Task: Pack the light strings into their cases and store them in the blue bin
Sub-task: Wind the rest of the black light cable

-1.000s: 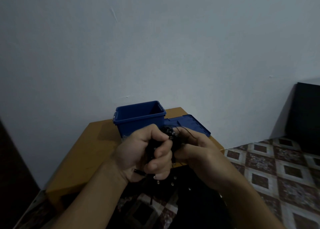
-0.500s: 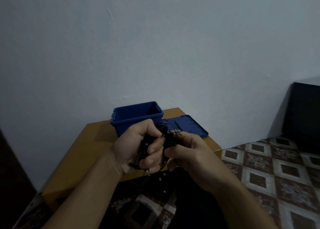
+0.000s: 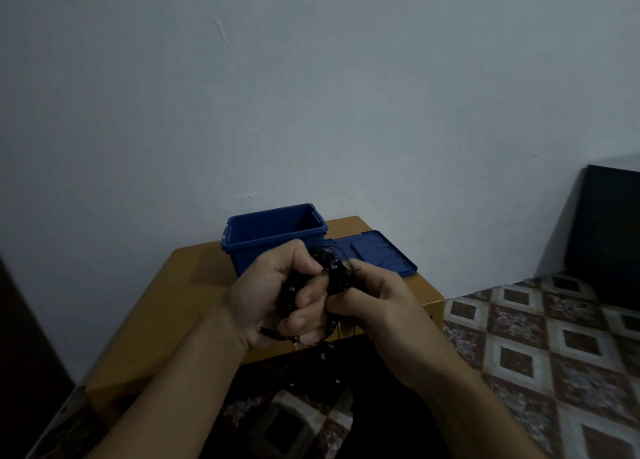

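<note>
A bunched black light string (image 3: 330, 268) with small clear bulbs is squeezed between both hands in front of the blue bin (image 3: 273, 236). My left hand (image 3: 273, 295) is fisted around the bundle. My right hand (image 3: 374, 295) pinches the bundle's right side, thin wire loops sticking up above its fingers. A loose tail of wire with bulbs hangs below the hands. The bin stands open on a yellow-brown table (image 3: 180, 295), just behind my left hand. Its blue lid (image 3: 377, 254) lies flat to the right of it. No case is visible.
The table stands against a plain pale wall. A patterned tile floor (image 3: 554, 347) spreads to the right and below. A dark cabinet-like object (image 3: 613, 233) stands at the far right. Something dark lies under my forearms.
Both hands have kept their grip and shifted slightly, working the bundle tighter. The view has tilted a little; the bin and lid stay put.
</note>
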A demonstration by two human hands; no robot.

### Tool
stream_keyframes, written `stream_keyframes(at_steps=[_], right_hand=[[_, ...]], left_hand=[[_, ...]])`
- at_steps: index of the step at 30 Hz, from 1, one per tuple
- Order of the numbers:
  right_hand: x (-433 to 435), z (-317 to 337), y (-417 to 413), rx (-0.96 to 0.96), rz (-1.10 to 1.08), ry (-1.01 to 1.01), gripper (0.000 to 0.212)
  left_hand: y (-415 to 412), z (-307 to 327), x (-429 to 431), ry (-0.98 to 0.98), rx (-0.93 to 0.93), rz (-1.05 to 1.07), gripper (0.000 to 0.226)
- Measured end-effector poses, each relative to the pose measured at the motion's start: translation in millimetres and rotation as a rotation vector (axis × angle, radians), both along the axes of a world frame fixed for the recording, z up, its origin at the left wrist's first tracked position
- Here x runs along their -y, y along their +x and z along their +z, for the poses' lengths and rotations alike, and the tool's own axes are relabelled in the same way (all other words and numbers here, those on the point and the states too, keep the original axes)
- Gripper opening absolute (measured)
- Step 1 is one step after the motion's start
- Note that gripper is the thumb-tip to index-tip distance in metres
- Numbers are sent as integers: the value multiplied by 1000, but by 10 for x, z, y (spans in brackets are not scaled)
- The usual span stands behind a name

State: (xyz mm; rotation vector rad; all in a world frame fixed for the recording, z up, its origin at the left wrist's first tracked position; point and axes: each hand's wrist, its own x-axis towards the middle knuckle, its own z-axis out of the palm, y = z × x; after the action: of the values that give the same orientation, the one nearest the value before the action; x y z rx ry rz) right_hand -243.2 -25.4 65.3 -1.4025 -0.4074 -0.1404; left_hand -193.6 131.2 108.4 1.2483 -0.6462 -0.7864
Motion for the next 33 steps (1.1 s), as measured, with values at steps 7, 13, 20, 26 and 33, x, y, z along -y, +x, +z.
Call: stream_keyframes(at_steps=[7, 13, 20, 26, 33], right_hand=[[109, 42, -13, -70, 128, 3, 26], [52, 49, -14, -79, 58, -40, 25], [14, 36, -42, -25, 66, -13, 16], [11, -1, -7, 5, -7, -99, 13], [15, 15, -10, 19, 1, -90, 11]], left_hand=[[13, -68, 10, -142, -45, -91, 31], [-43, 49, 17, -6, -6, 40, 31], [-68, 77, 32, 83, 28, 176, 34], [-98, 106, 74, 162, 69, 271, 33], [-125, 135, 113, 230, 159, 328, 32]])
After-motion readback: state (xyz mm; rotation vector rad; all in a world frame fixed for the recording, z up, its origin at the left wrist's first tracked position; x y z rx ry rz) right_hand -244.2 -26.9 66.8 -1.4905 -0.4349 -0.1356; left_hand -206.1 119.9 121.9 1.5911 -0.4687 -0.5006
